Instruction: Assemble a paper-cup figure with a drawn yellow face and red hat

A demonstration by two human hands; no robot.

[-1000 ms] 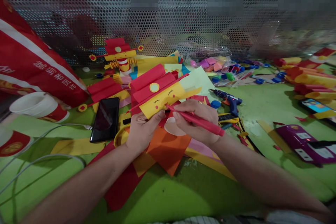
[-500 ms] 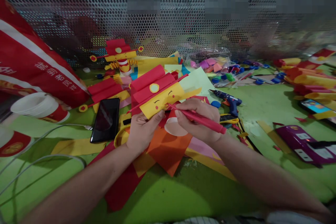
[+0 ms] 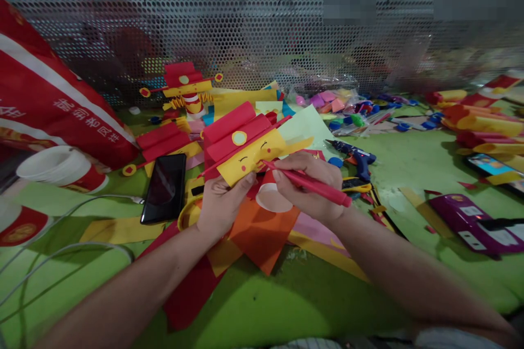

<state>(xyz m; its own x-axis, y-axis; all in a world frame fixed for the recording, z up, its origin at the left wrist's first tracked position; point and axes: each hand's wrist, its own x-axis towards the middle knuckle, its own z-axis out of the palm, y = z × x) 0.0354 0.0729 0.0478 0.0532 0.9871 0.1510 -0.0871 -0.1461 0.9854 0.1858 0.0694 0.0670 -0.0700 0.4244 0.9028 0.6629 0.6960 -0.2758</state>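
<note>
A paper figure head, with a yellow face and a red rolled hat, is pinched at its lower edge by my left hand. Its face shows curved eyes and red cheek dots. My right hand is closed around a red marker, whose tip rests at the mouth area of the face. Under my hands lie a paper cup with its pale round end toward me and an orange paper sheet. A finished-looking figure stands behind, and a similar red hat piece lies at the left.
A black phone, white cups and a red bag are at the left. A glue gun and a purple power strip lie at the right. A perforated metal panel stands behind the green table.
The view has shifted very slightly. Both hands, the paper head and the marker hold nearly the same positions.
</note>
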